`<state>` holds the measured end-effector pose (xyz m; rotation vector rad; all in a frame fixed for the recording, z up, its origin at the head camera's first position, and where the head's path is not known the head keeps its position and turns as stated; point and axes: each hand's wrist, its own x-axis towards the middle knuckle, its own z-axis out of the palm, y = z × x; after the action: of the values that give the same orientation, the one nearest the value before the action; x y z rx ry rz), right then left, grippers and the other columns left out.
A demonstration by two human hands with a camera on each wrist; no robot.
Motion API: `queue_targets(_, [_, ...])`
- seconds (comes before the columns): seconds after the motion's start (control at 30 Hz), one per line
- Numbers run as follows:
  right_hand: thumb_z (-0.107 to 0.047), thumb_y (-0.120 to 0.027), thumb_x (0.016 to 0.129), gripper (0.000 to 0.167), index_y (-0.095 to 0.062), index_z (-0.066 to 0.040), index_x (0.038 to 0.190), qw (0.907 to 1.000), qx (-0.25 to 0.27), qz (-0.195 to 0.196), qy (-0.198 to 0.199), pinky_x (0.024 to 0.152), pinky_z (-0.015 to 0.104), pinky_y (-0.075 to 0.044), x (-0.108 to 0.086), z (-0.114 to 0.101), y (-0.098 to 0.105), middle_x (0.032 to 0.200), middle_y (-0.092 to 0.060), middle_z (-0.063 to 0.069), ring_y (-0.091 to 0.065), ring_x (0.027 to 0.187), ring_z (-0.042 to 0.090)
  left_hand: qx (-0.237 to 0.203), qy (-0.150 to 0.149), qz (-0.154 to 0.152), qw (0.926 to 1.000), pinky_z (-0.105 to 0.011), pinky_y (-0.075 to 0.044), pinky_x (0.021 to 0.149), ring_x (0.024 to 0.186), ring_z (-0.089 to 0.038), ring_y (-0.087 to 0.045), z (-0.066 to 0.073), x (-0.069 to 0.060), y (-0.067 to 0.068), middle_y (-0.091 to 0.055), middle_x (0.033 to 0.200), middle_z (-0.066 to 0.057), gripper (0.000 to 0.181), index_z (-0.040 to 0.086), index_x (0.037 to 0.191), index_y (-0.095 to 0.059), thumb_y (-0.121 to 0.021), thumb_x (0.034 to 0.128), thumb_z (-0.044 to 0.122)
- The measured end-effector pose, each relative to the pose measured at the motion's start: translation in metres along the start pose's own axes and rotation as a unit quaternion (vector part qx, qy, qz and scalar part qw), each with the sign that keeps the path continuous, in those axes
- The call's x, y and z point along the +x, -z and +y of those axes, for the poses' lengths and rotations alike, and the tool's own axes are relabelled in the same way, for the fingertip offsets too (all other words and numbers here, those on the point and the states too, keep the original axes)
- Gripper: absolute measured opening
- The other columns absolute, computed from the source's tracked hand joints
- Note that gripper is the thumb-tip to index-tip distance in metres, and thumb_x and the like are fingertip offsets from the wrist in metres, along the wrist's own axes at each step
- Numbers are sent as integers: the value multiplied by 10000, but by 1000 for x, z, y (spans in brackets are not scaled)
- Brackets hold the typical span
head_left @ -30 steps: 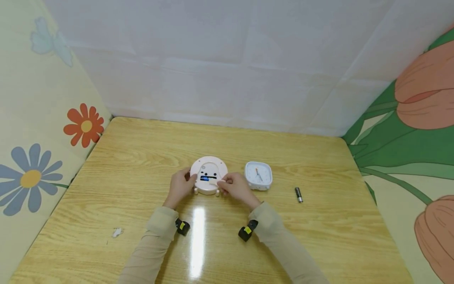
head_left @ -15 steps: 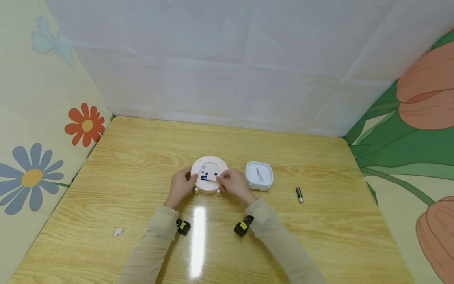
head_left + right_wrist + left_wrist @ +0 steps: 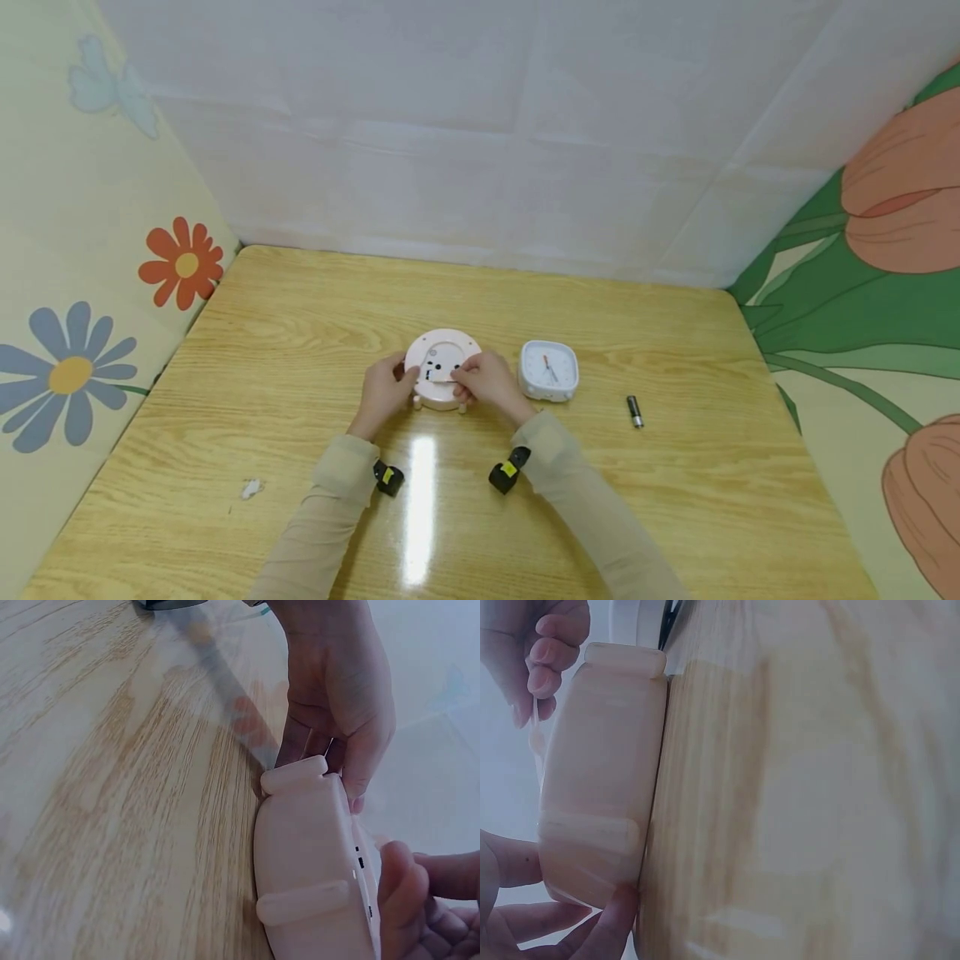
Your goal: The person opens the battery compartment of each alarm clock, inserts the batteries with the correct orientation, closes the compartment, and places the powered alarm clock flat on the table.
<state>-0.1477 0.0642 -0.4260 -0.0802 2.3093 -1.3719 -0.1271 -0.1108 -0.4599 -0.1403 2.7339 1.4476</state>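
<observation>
A round pale pink alarm clock (image 3: 444, 337) lies face down on the table, its back with small dark knobs facing up and its two feet toward me. My left hand (image 3: 384, 390) grips the clock's left side, thumb on the back and fingers around the edge. Between thumb and fingers my right hand (image 3: 491, 385) pinches a thin pale battery cover (image 3: 441, 377), held over the battery compartment. Most of that compartment is hidden by the cover; a dark bit shows at its left end. In the left wrist view the cover (image 3: 536, 742) stands tilted up from the clock's back.
A white square alarm clock (image 3: 549, 371) lies face up just right of my right hand. Further right is a loose black and silver battery (image 3: 634, 412). A small white scrap or worn spot (image 3: 251, 488) marks the table (image 3: 322, 300) at the left front.
My right hand has moved left over the clock's back with the battery cover, which now hides the blue battery seen before. The left hand has kept its grip.
</observation>
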Motion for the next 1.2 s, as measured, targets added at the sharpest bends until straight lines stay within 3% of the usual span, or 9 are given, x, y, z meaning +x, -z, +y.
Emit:
queue_targets(0.43, [-144, -543, 905, 317, -617, 34, 653, 9998, -84, -122, -137, 451, 269, -497, 3, 0, -1, 524, -582, 57, -530, 412, 96, -92, -11, -5, 10000, -301, -452, 649, 772, -219, -515, -2, 1, 0, -592, 887, -149, 356, -62, 1188, -546, -567, 883, 120])
queue_targets(0.87, [-165, -533, 911, 347, -592, -10, 607, 9992, -332, -76, -218, 410, 236, -463, 5, 0, -4, 494, -562, 45, -508, 385, 102, -76, 21, 22, 10000, -296, -454, 644, 766, -217, -514, -2, 1, -1, -588, 875, -142, 363, -59, 1191, -545, -575, 877, 122])
queue_targets(1.2, [-205, -550, 905, 380, -562, -44, 561, 9906, -1346, -85, -243, 394, 212, -424, 6, -7, -4, 454, -522, 18, -553, 422, 164, -98, 89, -5, 9999, -298, -456, 645, 769, -215, -513, -2, 2, 0, -584, 871, -138, 358, -64, 1184, -547, -572, 877, 118])
